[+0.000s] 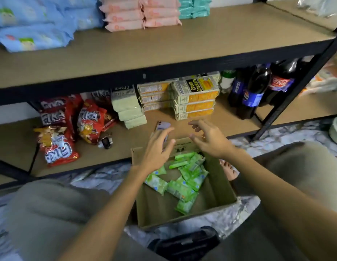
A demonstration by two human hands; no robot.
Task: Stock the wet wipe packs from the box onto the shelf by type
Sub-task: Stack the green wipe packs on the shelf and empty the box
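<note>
Fingers (165,131) of both hands spread, holding nothing, green wipe packs (184,178) below in box (223,178)

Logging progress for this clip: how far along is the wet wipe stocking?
Done: blue packs, pink packs and teal packs sit grouped on the upper shelf. In hand: nothing; the left hand and right hand hover empty above the box. Left: the green packs inside it.

dim, soft light | edges bent | bottom perhaps slightly blurred
</note>
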